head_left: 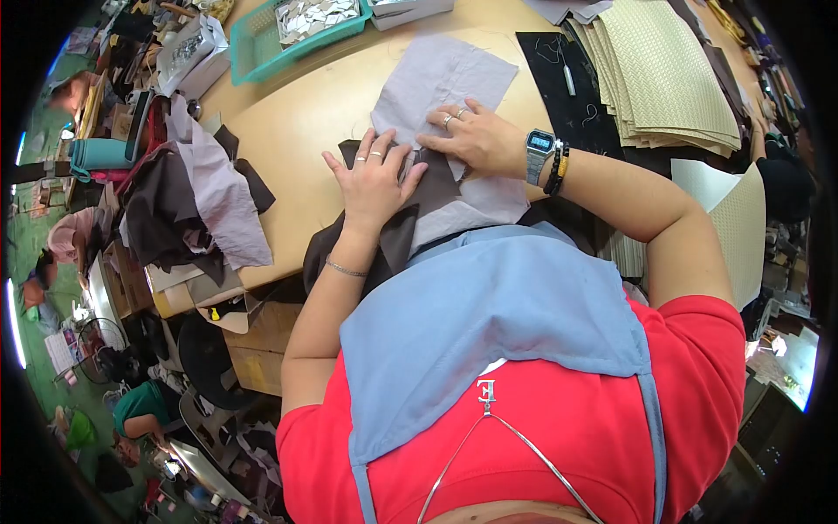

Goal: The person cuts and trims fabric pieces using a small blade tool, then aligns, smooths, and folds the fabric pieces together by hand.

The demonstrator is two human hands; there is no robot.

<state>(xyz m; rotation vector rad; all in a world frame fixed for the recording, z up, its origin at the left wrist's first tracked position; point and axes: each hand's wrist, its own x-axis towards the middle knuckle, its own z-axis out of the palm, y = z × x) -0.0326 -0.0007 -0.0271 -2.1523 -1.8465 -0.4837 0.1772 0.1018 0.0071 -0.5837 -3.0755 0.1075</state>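
Observation:
Grey-lilac cloth (445, 74) lies on the table in front of me, with dark brown fabric (397, 231) partly under and beside it. My left hand (374, 179) rests on these layers, fingers spread, with rings on them. Just to its right, my right hand (476, 138) presses down on the lilac cloth, fingers stretched out. Between the fingertips of both hands is a small folded or seamed spot, too small to make out. More lilac cloth drapes over the table edge near my blue apron (497, 297).
On the left lies a heap of brown and lilac pieces (188, 196). A teal tray (253, 48) with small white pieces stands at the back. To the right are a white-handled tool (569, 79) on black material and stacked cream textured sheets (663, 74). Other people sit further off.

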